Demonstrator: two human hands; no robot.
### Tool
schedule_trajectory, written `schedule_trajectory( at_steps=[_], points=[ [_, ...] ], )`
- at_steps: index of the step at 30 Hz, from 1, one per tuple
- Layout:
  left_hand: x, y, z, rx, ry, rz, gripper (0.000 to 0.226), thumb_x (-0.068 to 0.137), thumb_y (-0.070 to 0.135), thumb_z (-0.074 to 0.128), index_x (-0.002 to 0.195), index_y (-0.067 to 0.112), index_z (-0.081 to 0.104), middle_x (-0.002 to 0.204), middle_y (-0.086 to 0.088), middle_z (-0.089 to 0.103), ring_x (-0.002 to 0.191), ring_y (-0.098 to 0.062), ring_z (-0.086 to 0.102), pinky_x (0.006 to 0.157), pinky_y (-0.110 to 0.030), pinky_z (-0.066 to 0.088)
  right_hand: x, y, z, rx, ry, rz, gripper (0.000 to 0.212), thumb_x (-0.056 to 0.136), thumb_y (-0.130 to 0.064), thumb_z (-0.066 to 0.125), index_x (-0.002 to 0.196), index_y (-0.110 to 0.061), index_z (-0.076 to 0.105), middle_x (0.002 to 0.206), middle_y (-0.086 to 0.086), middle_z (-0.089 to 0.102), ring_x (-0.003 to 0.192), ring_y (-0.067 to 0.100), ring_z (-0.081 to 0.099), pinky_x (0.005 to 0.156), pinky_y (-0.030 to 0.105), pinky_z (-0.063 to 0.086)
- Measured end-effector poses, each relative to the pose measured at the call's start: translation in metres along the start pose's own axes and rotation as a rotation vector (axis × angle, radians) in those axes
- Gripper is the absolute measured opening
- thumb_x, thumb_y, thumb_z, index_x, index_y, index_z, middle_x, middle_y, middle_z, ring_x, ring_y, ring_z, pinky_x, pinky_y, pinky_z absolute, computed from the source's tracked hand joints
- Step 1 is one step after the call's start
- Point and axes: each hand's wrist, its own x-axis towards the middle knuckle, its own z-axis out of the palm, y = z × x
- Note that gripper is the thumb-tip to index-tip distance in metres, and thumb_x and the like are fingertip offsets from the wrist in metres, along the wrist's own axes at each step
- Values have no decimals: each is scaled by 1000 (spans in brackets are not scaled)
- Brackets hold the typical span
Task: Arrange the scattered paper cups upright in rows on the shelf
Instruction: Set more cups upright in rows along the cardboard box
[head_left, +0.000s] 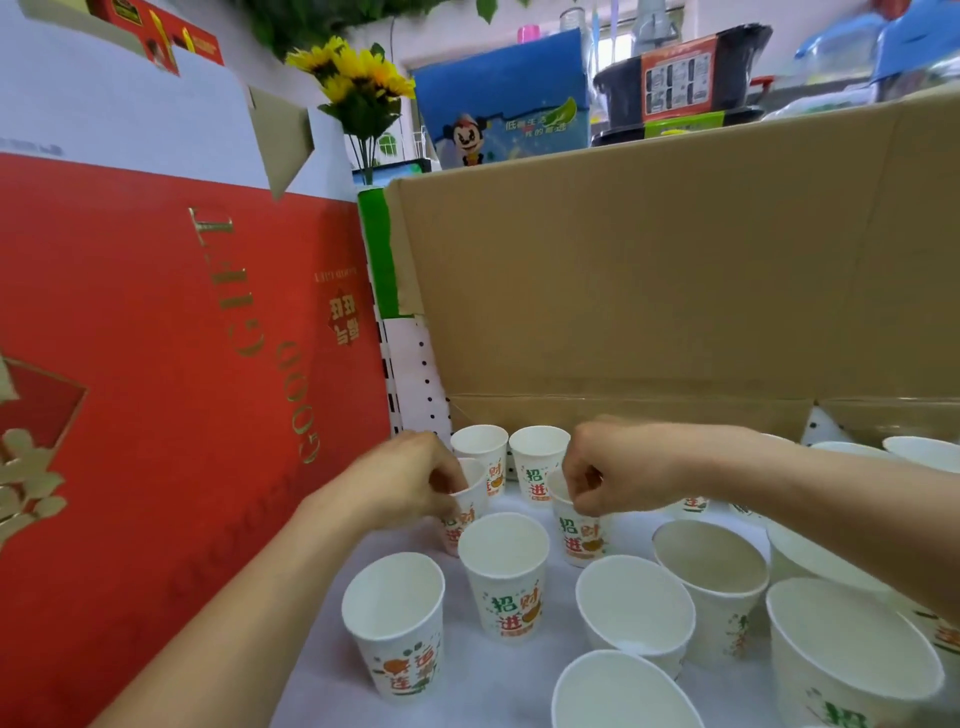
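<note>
Paper cups (504, 577) crowd shelf (498, 686), left hand (410, 480), right hand (618, 470) pinching rims

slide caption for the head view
Left hand pinches one cup by its rim, right hand another cup, on the shelf

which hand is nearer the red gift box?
Left. The left hand pinches the rim of one cup close to the red gift box; the right hand pinches a second cup farther right.
</note>
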Motion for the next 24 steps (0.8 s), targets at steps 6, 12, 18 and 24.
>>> schedule_trajectory(
  at_steps=[6,12,18,24],
  points=[
    [12,-1,7,-79,2,86,12,77,22,76,85,30,77,79,16,71,78,-7,62,75,-36,53,18,7,6,-13,57,-81,14,81,-16,57,73,-25,62,73,-4,63,70,22,59,64,43,51],
    [13,-1,7,-21,18,90,13,78,25,74,88,33,75,85,17,71,81,-7,61,77,-36,52,16,3,8,-30,83,-87,12,84,-18,56,87,-22,67,82,-4,65,75,19,56,67,40,50],
    [9,0,4,79,37,74,15,79,26,72,92,34,75,92,14,71,85,-9,59,74,-27,48,17,-2,12,-17,98,-92,13,86,-20,56,90,-22,68,84,-4,65,78,19,57,61,34,45],
    [6,-6,3,119,31,58,20,78,30,73,97,36,71,97,14,69,94,-9,59,84,-32,49,11,-2,6,45,113,-76,19,91,-30,60,109,-28,68,94,-13,54,81,9,52,62,23,39]
  ],
)
